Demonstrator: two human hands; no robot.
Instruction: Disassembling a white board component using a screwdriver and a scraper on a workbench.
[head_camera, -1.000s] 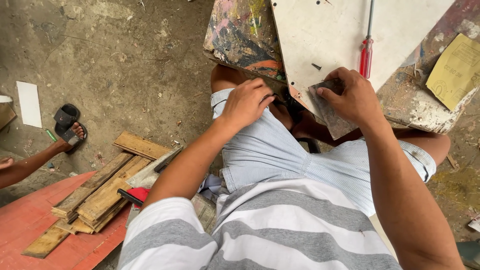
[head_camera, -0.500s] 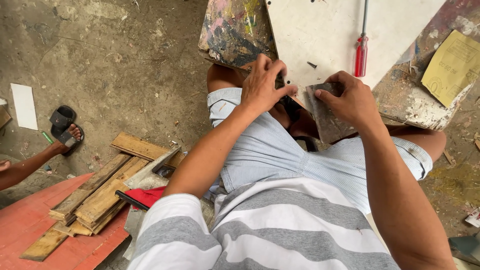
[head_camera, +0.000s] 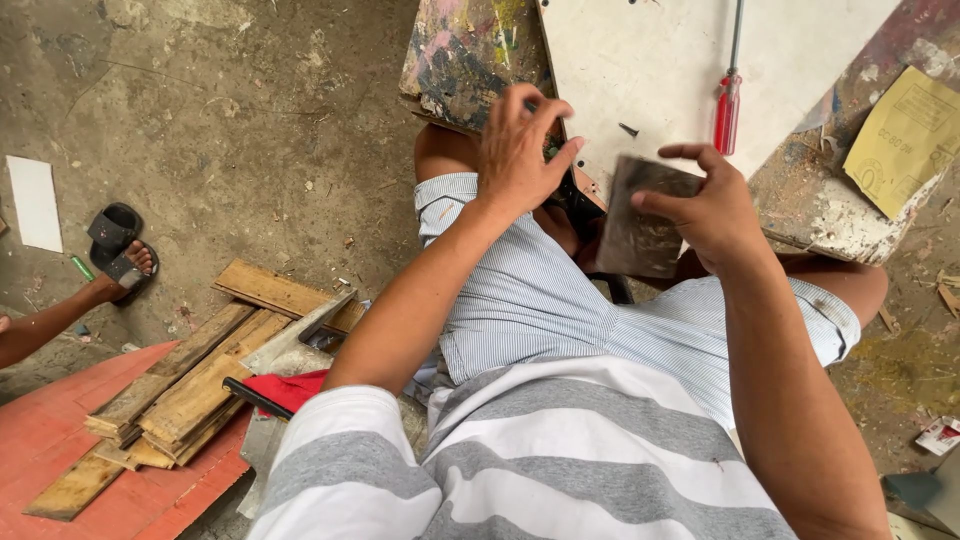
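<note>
Sandpaper sheet (head_camera: 642, 220), worn dark, is pinched in the right hand (head_camera: 705, 205) at frame centre; the left hand (head_camera: 520, 150), fingers spread, rests on the white board (head_camera: 650, 70), its sanding judged unfinished

A rough workshop: paint-smeared bench (head_camera: 470, 50), screwdriver (head_camera: 727, 100), wood offcuts (head_camera: 190, 380).

A red-handled screwdriver (head_camera: 727, 100) lies at one o'clock on the white panel, and a yellow sheet of sandpaper (head_camera: 903, 140) rests at two o'clock on the paint-stained tabletop (head_camera: 470, 50). At eight o'clock wooden planks (head_camera: 180, 385) are stacked on a red board (head_camera: 50, 440). At nine o'clock another person's foot wears a black sandal (head_camera: 115, 240), near a white card (head_camera: 35, 203).
</note>
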